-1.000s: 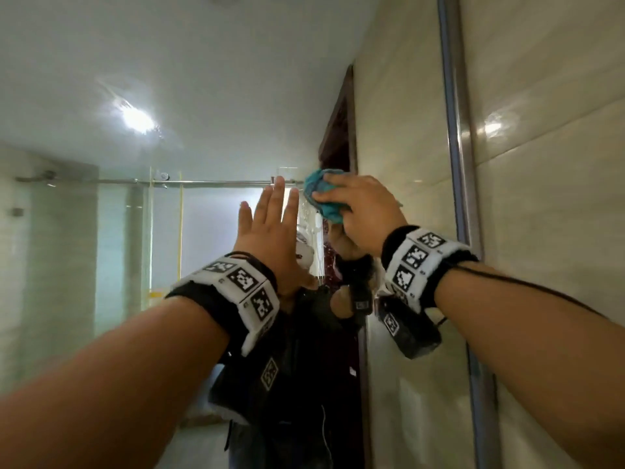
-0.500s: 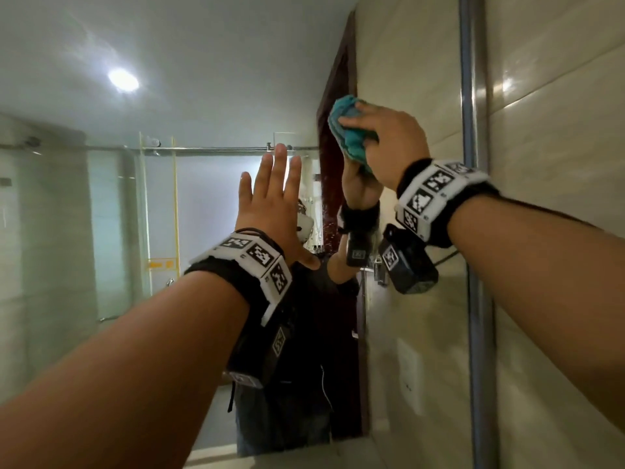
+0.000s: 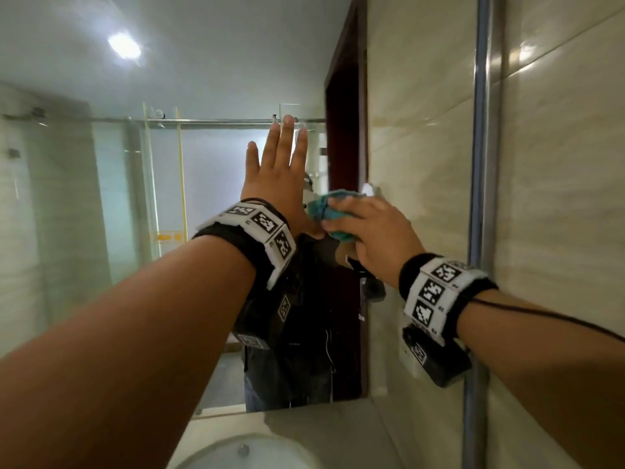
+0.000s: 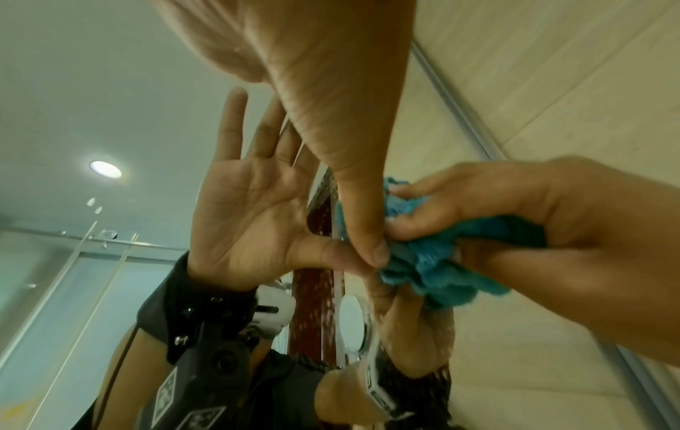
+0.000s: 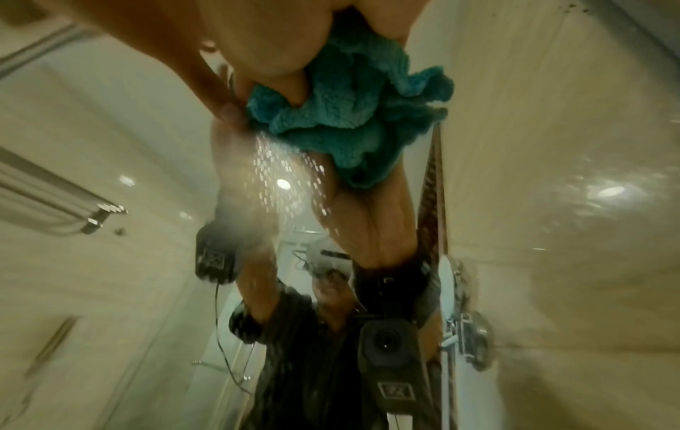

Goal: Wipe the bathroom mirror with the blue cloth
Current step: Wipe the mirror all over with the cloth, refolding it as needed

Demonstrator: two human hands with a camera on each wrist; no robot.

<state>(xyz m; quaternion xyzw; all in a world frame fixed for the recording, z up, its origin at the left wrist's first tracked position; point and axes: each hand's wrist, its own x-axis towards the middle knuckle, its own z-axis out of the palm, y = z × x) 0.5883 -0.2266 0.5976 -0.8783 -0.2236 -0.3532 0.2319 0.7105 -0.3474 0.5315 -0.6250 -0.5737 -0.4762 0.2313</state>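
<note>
The bathroom mirror (image 3: 209, 184) fills the wall ahead, its metal edge strip (image 3: 482, 164) on the right. My left hand (image 3: 277, 177) lies flat against the glass with straight fingers pointing up. Just right of its thumb, my right hand (image 3: 368, 231) grips the bunched blue cloth (image 3: 333, 214) and presses it on the mirror. The left wrist view shows the cloth (image 4: 434, 261) wadded between curled fingers, beside my thumb and its reflection. In the right wrist view the cloth (image 5: 349, 110) sits against the glass, with water droplets (image 5: 279, 163) below it.
A white basin (image 3: 243, 451) sits below the mirror's lower edge. Beige wall tiles (image 3: 568, 198) lie right of the metal strip. The mirror reflects a glass shower screen, a ceiling light and a dark door frame.
My right hand has swept the cloth down the mirror from high on the right to beside my left thumb. The left hand stays flat on the glass.
</note>
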